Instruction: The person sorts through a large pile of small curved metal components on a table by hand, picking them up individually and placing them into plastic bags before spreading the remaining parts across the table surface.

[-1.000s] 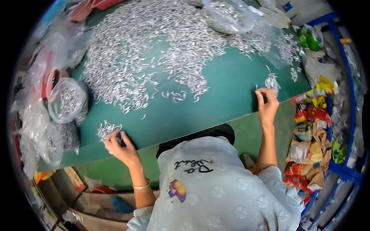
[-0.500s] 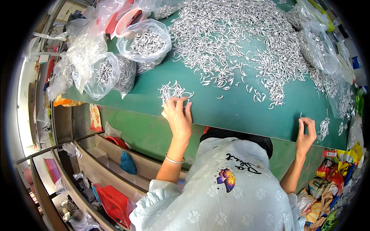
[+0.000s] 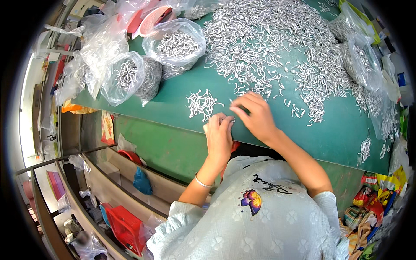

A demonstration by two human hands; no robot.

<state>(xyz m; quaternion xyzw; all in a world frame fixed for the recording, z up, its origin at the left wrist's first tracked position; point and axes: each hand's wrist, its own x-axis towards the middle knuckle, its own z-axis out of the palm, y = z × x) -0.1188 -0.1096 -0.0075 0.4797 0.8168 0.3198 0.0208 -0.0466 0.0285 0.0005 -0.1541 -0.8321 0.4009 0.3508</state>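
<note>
Near the front edge of the green table (image 3: 277,125), my left hand (image 3: 218,138) is closed in a pinch, with a bit of a small curved silver piece (image 3: 233,120) showing at its fingertips. Just right of it and slightly farther off, my right hand (image 3: 256,118) pinches a thin pale sliver (image 3: 230,100), too small to tell its kind. A small loose pile of curved silver pieces (image 3: 201,104) lies beyond my left hand. The large heap of like silver pieces (image 3: 268,34) spreads over the far part of the table.
Clear plastic bags of silver pieces (image 3: 149,80) stand at the left, beside a pink basket (image 3: 154,21). More bags (image 3: 366,56) line the right. A small cluster of silver pieces (image 3: 365,149) lies near the right front corner. Shelving with a red basket (image 3: 125,227) is at lower left.
My right hand has come from the table's right end to beside my left hand. My left hand has shifted slightly right and nearer, away from the small pile.
</note>
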